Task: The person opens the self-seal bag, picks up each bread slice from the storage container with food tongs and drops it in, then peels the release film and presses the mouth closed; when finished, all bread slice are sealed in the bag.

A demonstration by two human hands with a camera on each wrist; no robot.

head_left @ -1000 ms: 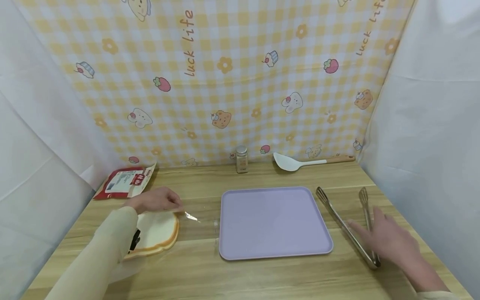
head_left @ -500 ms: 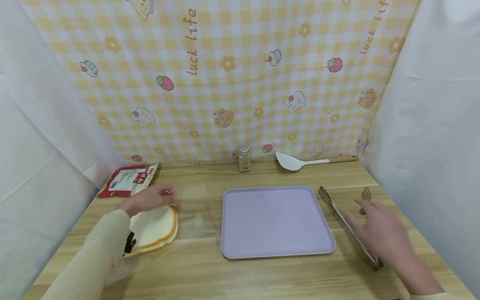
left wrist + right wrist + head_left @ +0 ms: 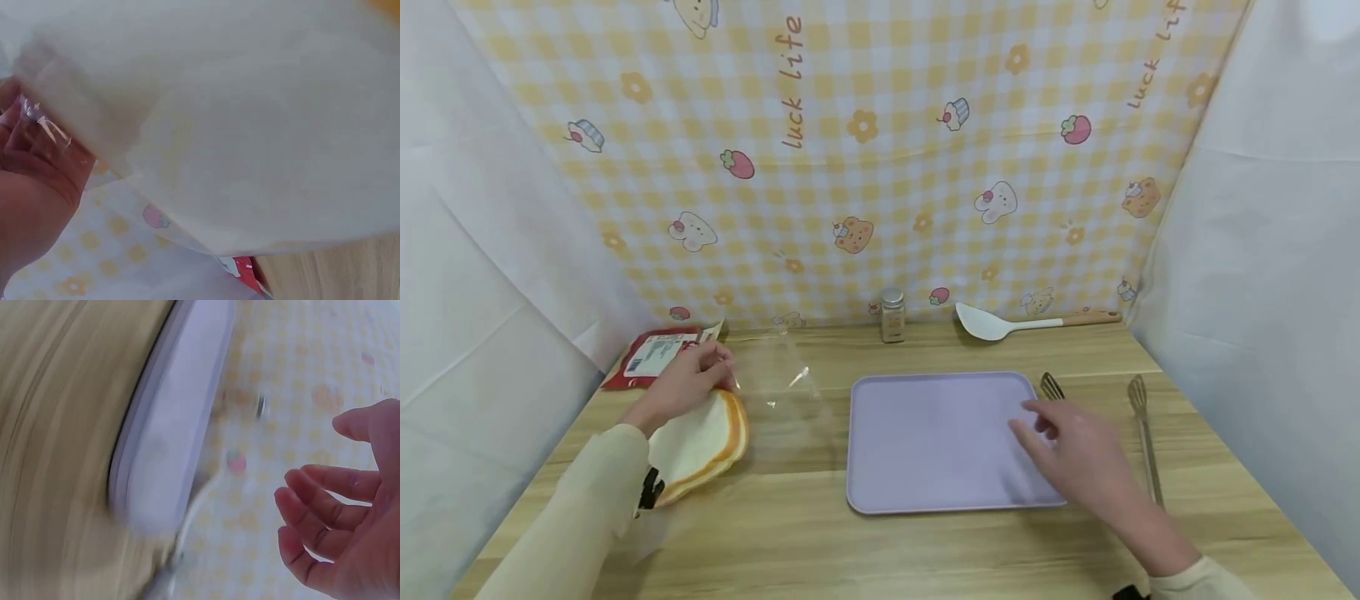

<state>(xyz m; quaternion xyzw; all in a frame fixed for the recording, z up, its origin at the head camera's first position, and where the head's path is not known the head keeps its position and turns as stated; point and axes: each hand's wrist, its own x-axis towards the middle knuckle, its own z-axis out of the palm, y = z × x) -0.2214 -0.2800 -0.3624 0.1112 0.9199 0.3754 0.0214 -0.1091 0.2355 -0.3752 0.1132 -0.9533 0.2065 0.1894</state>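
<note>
My left hand (image 3: pixel 681 383) pinches the edge of a clear plastic bag (image 3: pixel 790 379). Inside or under the film lie slices of white bread (image 3: pixel 696 442) with orange-brown crust, tilted toward me. The left wrist view has the film stretched by the left hand (image 3: pixel 37 181), with the pale bread (image 3: pixel 269 137) filling most of the frame. My right hand (image 3: pixel 1078 454) hovers over the right edge of the lilac tray (image 3: pixel 943 442), fingers loosely bent and holding nothing. Metal tongs (image 3: pixel 1146 442) lie partly hidden beneath that hand.
At the back left lies a red and cream food packet (image 3: pixel 658 354). A small seasoning jar (image 3: pixel 892 317) and a white spatula (image 3: pixel 988 325) with a wooden handle stand and lie along the back. A checked cloth hangs behind; white cloth flanks both sides.
My left hand has moved up and back, lifting the bag's edge and tipping the bread. The right hand has moved left from over the tongs to the tray's right edge.
</note>
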